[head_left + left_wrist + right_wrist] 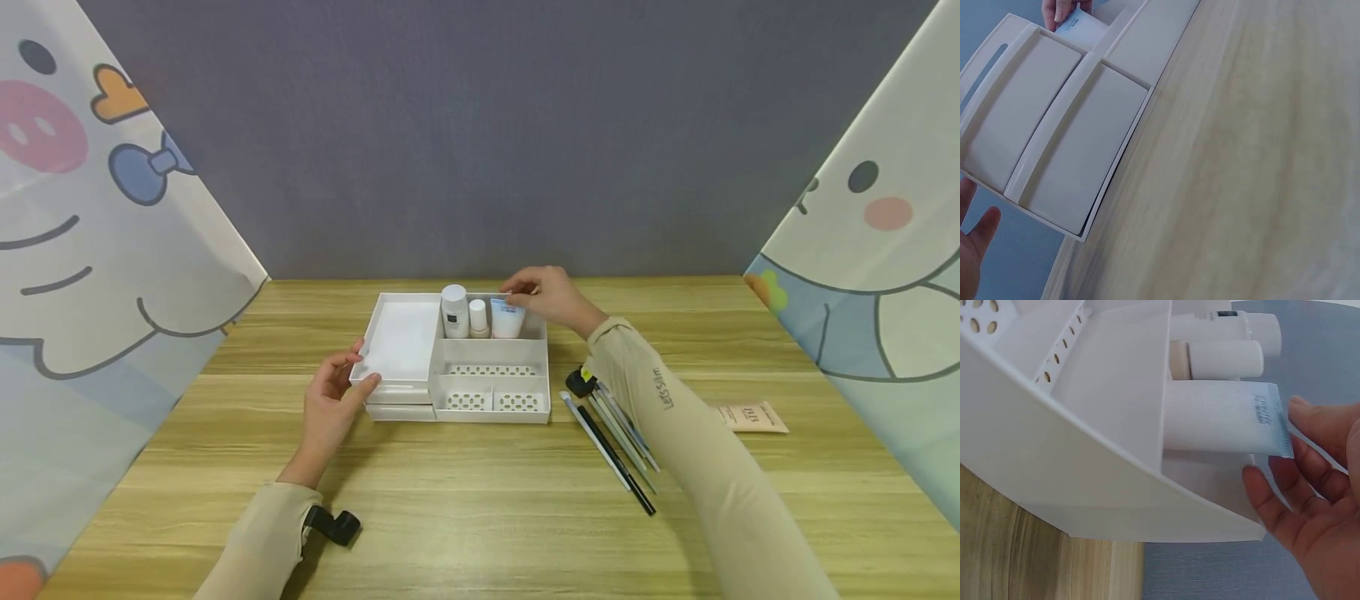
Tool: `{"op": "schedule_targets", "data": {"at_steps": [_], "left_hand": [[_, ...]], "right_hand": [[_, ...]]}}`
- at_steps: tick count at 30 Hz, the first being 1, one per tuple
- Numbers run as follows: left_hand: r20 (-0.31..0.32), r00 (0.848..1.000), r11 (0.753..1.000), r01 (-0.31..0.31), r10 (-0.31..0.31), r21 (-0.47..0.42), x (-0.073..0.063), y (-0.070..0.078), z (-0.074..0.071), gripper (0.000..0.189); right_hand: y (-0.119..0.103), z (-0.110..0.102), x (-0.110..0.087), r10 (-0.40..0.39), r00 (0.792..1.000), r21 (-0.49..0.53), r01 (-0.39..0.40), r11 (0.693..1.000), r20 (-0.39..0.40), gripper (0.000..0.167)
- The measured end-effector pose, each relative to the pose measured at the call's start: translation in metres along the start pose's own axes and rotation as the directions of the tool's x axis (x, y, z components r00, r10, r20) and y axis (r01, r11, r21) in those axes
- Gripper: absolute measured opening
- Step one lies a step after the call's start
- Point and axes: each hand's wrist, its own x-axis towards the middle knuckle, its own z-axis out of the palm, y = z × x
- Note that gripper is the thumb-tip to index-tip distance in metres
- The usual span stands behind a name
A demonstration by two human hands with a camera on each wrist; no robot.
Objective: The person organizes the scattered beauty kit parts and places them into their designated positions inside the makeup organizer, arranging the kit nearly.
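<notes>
A white desktop organizer (pixel 489 357) stands on the table, with a flat-topped drawer section (pixel 1054 150) on its left and open compartments on its right. My left hand (pixel 333 400) is at its left side, thumb near the front corner and fingertips right at the edge. A white and pale blue squeeze tube (pixel 1222 419) stands in a back compartment, crimped end up. My right hand (pixel 1316 481) is around that end, fingertips right at the crimp and thumb apart from the other fingers. Beside the tube are a white-capped small bottle (pixel 1225 360) and a taller white bottle (pixel 454 312).
Several slim makeup brushes and pencils (pixel 611 442) lie right of the organizer, partly under the right sleeve (pixel 675 417). Farther right a beige tube (pixel 753 417) lies flat. A grey panel (pixel 495 142) rises behind the wooden table (pixel 465 508).
</notes>
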Motion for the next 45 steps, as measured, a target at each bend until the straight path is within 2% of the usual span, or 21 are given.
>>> {"op": "schedule_targets", "data": {"at_steps": [7,12,16,22,27,37,45], "left_hand": [[0.003,1.000,1.000,-0.003,0.003,0.005,0.000,0.000,0.000,0.030],[0.003,1.000,1.000,-0.001,0.001,0.011,-0.001,0.000,-0.001,0.030],[0.010,1.000,1.000,-0.002,0.002,0.013,0.000,0.000,-0.001,0.030],[0.011,1.000,1.000,-0.018,0.017,0.016,0.000,0.000,-0.001,0.030],[0.007,1.000,1.000,-0.011,0.011,-0.019,0.000,-0.002,-0.001,0.030],[0.010,1.000,0.999,-0.002,0.002,-0.042,0.000,-0.003,-0.001,0.030],[0.007,1.000,0.999,-0.012,0.012,-0.038,0.000,-0.002,-0.001,0.030]], "right_hand": [[0.002,-0.008,-0.009,0.036,0.998,0.024,-0.035,0.999,-0.049,0.019],[0.007,-0.015,-0.018,0.000,0.993,0.041,0.005,0.999,-0.119,0.018],[0.009,-0.020,-0.025,-0.032,0.987,0.007,0.034,0.999,-0.155,0.015],[0.016,-0.028,-0.038,-0.054,0.986,-0.039,0.048,0.998,-0.157,0.016],[0.025,-0.035,-0.050,-0.047,0.986,-0.081,0.035,0.996,-0.158,0.019],[0.048,-0.053,-0.080,0.034,0.989,-0.103,-0.050,0.993,-0.146,0.021],[0.058,-0.069,-0.110,0.111,0.990,-0.096,-0.119,0.988,-0.090,0.024]]}}
